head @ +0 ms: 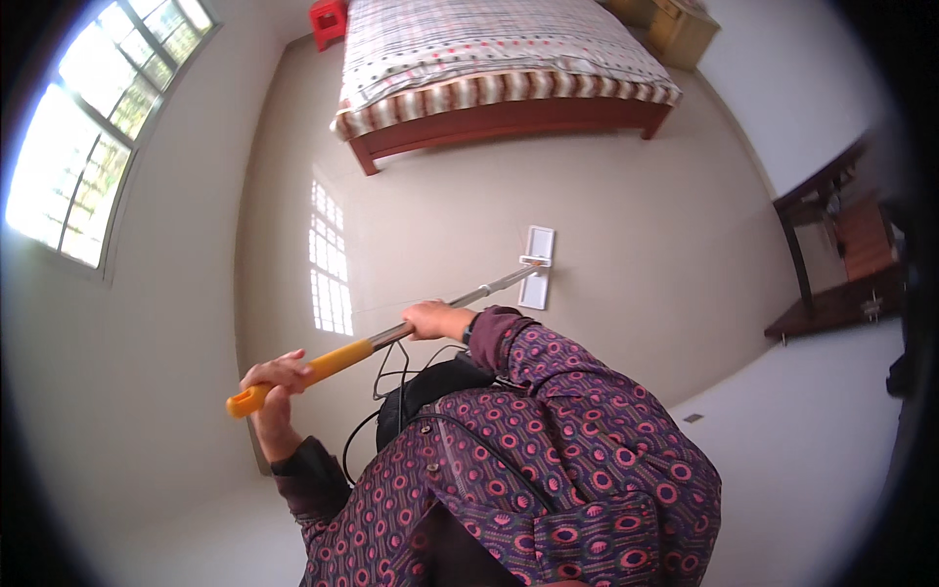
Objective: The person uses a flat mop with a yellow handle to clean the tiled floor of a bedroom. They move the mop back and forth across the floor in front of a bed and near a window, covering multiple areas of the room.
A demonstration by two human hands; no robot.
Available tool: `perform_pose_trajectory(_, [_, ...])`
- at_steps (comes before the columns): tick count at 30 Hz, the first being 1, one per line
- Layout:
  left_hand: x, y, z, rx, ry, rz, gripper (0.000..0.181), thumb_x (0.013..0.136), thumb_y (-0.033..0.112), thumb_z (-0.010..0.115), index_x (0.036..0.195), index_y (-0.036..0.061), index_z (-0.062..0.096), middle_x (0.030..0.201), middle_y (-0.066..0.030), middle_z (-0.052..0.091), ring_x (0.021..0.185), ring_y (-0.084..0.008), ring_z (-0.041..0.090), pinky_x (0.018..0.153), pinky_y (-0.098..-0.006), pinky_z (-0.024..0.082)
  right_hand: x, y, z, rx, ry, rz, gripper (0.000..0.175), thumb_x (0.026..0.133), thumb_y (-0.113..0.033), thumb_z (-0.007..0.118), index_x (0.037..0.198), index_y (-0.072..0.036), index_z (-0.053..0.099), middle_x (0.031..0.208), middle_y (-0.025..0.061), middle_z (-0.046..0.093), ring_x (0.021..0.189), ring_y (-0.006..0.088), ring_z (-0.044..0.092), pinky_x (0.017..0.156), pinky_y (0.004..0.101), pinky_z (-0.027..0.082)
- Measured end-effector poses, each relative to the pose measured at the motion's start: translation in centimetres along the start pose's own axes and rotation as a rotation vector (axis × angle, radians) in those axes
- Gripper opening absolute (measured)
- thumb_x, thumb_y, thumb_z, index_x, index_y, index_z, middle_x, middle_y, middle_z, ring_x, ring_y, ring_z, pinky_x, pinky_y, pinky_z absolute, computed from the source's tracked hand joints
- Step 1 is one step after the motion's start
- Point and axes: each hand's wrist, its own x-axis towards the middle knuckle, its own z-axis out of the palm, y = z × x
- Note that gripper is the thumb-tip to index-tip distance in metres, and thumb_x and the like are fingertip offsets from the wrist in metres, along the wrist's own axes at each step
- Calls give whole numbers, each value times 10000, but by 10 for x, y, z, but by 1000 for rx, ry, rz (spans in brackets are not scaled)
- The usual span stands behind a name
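A flat mop's metal pole (469, 296) slants across the view from lower left to upper right. My left hand (277, 385) wraps the orange grip (334, 367) close to its end. Farther along, my right hand (433, 321) is closed around the bare metal of the pole. At the far end, the white rectangular mop head (541, 246) lies flat on the beige floor (447, 220), its long side pointing roughly away from me. Whatever pad is beneath the head is hidden.
Ahead stands a bed with a reddish wooden frame (506, 117). A red plastic stool (328, 20) is at its left, a wooden cabinet (682, 33) at its right. Dark wooden furniture (836, 301) stands along the right wall. Black cables (389, 370) hang at my waist.
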Motion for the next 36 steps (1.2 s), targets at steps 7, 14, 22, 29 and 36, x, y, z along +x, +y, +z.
perform_pose_trajectory(7, [52, -70, 177, -262, -449, -180, 65, 819, 70, 651, 805, 25, 605, 844, -121, 657, 1021, -340, 645, 988, -509, 450, -170, 180, -15, -47, 204, 255, 211, 787, -278, 710, 922, -121, 670, 945, 106, 690, 941, 335, 653, 781, 480, 519])
perform_pose_trajectory(14, [70, -99, 300, -373, -739, -241, 89, 861, -46, 612, 885, 35, 585, 1006, -134, 665, 1216, -334, 547, 1025, -447, 435, -295, 269, 1, 25, 402, 382, 182, 760, -249, 680, 862, -105, 638, 873, 135, 677, 858, 382, 647, 731, 475, 523])
perform_pose_trajectory(22, [53, -94, 300, -329, -803, -372, 84, 868, -21, 643, 874, 46, 592, 984, -107, 667, 1214, -305, 555, 996, -403, 451, -319, 266, 33, 42, 302, 466, 223, 758, -288, 698, 912, -132, 662, 887, 116, 685, 868, 351, 660, 745, 469, 531])
perform_pose_trajectory(29, [51, -56, 193, -306, -473, -296, 90, 846, -42, 639, 821, 34, 597, 860, -122, 679, 1038, -316, 656, 973, -440, 482, -213, 188, 19, -77, 110, 189, 301, 773, -392, 702, 941, -145, 672, 876, 122, 681, 857, 355, 656, 735, 474, 531])
perform_pose_trajectory(36, [23, 11, 53, -107, -108, -75, 55, 766, 25, 582, 718, 50, 583, 682, -87, 650, 749, -245, 697, 997, -494, 443, -75, 38, -4, -48, -27, -54, 267, 763, -338, 688, 946, -144, 685, 871, 124, 687, 858, 336, 660, 736, 464, 523])
